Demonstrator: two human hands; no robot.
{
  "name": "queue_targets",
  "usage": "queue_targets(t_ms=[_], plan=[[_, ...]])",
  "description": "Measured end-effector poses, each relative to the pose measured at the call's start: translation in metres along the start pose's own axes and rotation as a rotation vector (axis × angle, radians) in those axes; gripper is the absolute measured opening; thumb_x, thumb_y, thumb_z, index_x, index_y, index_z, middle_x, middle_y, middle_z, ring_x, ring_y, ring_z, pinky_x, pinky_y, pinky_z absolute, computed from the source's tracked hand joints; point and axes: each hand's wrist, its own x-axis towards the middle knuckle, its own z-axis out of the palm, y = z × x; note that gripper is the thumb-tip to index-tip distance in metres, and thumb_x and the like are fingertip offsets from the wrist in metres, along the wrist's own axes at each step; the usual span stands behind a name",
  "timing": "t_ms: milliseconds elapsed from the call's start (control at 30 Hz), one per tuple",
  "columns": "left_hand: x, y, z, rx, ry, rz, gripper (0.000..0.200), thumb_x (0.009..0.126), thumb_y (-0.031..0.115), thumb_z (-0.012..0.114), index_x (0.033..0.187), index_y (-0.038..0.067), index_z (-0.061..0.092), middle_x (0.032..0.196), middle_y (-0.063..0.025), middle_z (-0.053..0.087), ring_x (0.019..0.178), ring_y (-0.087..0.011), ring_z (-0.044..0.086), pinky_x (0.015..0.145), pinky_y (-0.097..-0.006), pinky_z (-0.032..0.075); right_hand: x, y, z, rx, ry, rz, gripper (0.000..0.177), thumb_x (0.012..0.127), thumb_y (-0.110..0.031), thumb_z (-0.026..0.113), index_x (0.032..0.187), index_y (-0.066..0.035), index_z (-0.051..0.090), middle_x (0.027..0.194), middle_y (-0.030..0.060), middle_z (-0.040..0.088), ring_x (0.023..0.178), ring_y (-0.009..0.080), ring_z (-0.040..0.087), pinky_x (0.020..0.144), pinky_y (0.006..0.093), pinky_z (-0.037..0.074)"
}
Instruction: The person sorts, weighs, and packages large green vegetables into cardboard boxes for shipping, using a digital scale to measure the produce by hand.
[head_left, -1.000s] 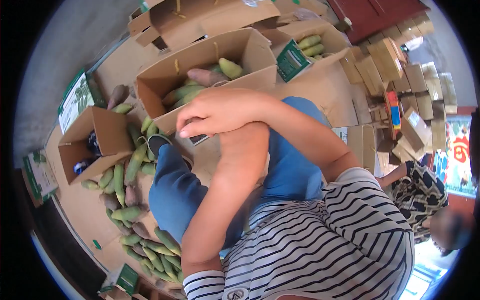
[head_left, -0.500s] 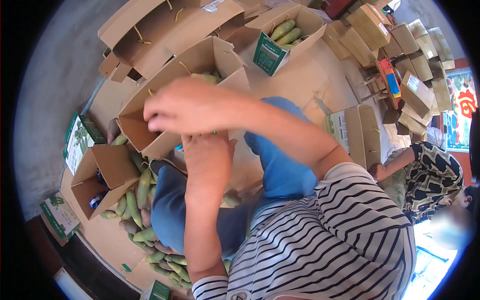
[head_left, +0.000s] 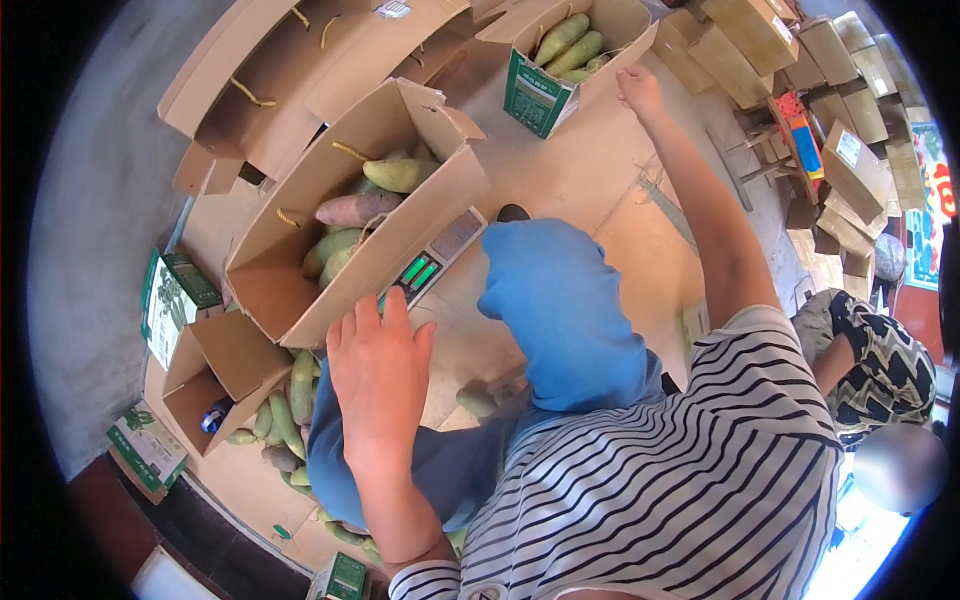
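Far left: small open box (head_left: pixel 215 375), contents dark and unreadable. Loose green fruit (head_left: pixel 285 420) on the floor beside it, partly hidden by a blue trouser leg (head_left: pixel 420 465). Left hand (head_left: pixel 375 375): palm down, fingers spread, empty; fingertips at the near wall of the big box (head_left: pixel 400 240); contact not resolvable. Scale (head_left: pixel 435 262) mostly hidden under that box. Right hand (head_left: pixel 638 88): arm outstretched, at the flap of the far box (head_left: pixel 545 95); fingers curled, grip cannot be told.

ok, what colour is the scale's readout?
Green, lit on the scale by the big open carton; the head view shows it.
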Motion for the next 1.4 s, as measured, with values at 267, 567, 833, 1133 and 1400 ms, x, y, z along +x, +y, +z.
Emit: queue_targets(t_ms=[267,567,833,1133,1400], plan=[[0.024,0.007,0.005,0.041,-0.069,-0.024,0.041,0.083,0.023,0.062,0.115,0.001,0.052,0.101,-0.0165,0.055,0.098,-0.0338,0.053,0.089,-0.0426,0.040,0.074,0.012,0.019,-0.044,-0.141,0.249,0.029,0.082,-0.031,0.061,0.085,-0.002,0.059,0.066,0.0063,0.057,0.051,0.0146,0.057,0.044,0.0268,0.047],[0.036,0.001,0.018,0.101,-0.148,-0.092,0.045,0.083,0.026,0.062,0.120,0.002,0.050,0.109,-0.0172,0.055,0.102,-0.0345,0.053,0.091,-0.0433,0.040,0.094,0.036,0.024,0.070,-0.220,0.458,0.020,0.076,-0.022,0.060,0.065,-0.010,0.049,0.054,0.0017,0.045,0.043,0.0119,0.040,0.036,0.0278,0.029],[0.048,0.009,0.016,0.052,-0.214,-0.095,0.041,0.085,0.024,0.060,0.118,0.002,0.051,0.107,-0.0165,0.055,0.101,-0.0341,0.053,0.088,-0.0425,0.040,0.093,0.075,0.015,0.111,-0.191,0.410,0.019,0.082,-0.020,0.054,0.064,-0.013,0.051,0.050,-0.0026,0.041,0.038,0.0093,0.034,0.034,0.0261,0.025],[0.039,0.003,0.028,0.101,-0.124,-0.070,0.039,0.081,0.022,0.064,0.112,0.000,0.054,0.098,-0.0140,0.056,0.093,-0.0296,0.055,0.085,-0.0404,0.043,0.021,0.150,-0.089,-0.065,-0.146,0.271,0.023,0.078,-0.018,0.057,0.058,-0.009,0.051,0.048,0.0000,0.043,0.037,0.0122,0.037,0.035,0.0288,0.026],[0.035,0.010,0.029,0.041,-0.124,-0.022,0.038,0.082,0.019,0.062,0.114,0.000,0.053,0.101,-0.0159,0.056,0.096,-0.0337,0.054,0.084,-0.0426,0.041,-0.143,0.270,-0.214,0.173,-0.041,0.299,0.018,0.085,-0.026,0.061,0.079,-0.009,0.060,0.058,-0.0039,0.049,0.041,0.0065,0.037,0.037,0.0249,0.026]])
